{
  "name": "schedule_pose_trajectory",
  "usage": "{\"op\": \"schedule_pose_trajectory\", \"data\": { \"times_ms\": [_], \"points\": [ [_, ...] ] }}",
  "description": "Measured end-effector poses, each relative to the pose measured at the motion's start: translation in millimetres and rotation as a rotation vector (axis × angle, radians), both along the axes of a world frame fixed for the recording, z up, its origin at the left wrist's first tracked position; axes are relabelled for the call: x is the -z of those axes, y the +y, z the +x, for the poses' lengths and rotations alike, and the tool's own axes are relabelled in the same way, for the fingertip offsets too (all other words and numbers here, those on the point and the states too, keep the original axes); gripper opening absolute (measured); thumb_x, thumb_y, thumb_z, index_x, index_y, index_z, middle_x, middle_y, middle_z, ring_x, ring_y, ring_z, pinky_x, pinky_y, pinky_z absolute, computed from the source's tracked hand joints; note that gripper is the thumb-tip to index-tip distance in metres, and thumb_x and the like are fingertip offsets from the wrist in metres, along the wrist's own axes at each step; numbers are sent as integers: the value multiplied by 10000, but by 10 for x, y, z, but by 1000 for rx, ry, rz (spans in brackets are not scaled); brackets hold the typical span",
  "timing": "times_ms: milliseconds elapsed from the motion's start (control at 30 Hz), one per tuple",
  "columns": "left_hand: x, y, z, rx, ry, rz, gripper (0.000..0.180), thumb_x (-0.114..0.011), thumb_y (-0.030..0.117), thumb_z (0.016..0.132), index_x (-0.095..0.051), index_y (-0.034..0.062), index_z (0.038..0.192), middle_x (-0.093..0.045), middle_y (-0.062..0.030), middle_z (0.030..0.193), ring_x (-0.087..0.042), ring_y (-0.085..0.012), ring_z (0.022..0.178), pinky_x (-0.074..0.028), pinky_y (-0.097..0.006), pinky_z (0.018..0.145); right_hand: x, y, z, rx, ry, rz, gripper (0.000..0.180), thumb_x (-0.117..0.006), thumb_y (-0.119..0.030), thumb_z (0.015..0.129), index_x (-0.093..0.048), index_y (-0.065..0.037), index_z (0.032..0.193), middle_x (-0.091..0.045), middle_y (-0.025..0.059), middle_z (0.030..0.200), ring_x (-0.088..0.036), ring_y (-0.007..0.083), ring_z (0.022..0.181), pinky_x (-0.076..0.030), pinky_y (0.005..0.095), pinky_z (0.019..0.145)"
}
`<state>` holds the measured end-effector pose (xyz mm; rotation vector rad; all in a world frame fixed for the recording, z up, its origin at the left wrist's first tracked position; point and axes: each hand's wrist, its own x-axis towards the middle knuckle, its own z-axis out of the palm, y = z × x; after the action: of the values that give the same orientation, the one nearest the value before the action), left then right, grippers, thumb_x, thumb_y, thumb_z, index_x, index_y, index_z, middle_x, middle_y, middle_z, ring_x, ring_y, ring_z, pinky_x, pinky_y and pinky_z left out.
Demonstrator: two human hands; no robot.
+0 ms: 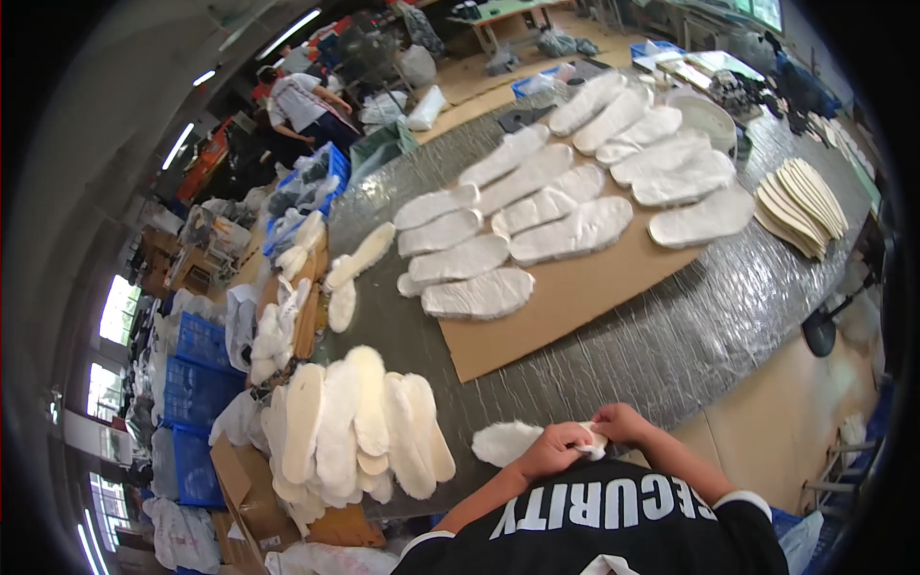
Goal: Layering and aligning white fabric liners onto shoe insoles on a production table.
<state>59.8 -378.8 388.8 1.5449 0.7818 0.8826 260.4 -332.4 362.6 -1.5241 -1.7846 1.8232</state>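
Observation:
A fluffy white insole (pixel 505 443) lies at the table's near edge, close in front of my body. My left hand (pixel 554 452) is closed on its right end, fingers bent over it. Beside it, my right hand (pixel 621 423) pinches the same end, where a bit of white material shows between the two hands. To the left stands a heap of fleecy cream insoles (pixel 359 422), some showing their flat tan undersides. Farther off, several white insoles (pixel 570 230) lie in rows on a brown cardboard sheet (pixel 537 335).
A fanned stack of cream insoles (pixel 800 206) rests at the table's right. Loose insoles (pixel 362 259) lie near the left edge. Blue crates (pixel 199 383) and an open carton (pixel 251 489) stand at the left. A person (pixel 302 101) bends over in the far left background.

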Motion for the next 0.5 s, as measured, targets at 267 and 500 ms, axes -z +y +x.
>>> {"op": "schedule_pose_trajectory", "data": {
  "times_ms": [267,500],
  "points": [
    [97,-238,-30,-289,-50,-233,154,-632,-79,786,-536,39,759,-621,-44,863,-560,-114,802,-463,-250,744,-65,48,-250,357,44,-230,232,-681,-243,741,-668,-32,834,-647,147,731,-637,265,678,-502,376,637],
    [-123,-314,-220,-436,-640,-395,173,-622,-87,759,-525,56,750,-619,-101,849,-571,-198,786,-476,-316,738,224,153,-108,54,-346,444,211,-645,-284,784,-606,-82,835,-639,186,766,-610,402,753,-476,497,662]
  ]
}}
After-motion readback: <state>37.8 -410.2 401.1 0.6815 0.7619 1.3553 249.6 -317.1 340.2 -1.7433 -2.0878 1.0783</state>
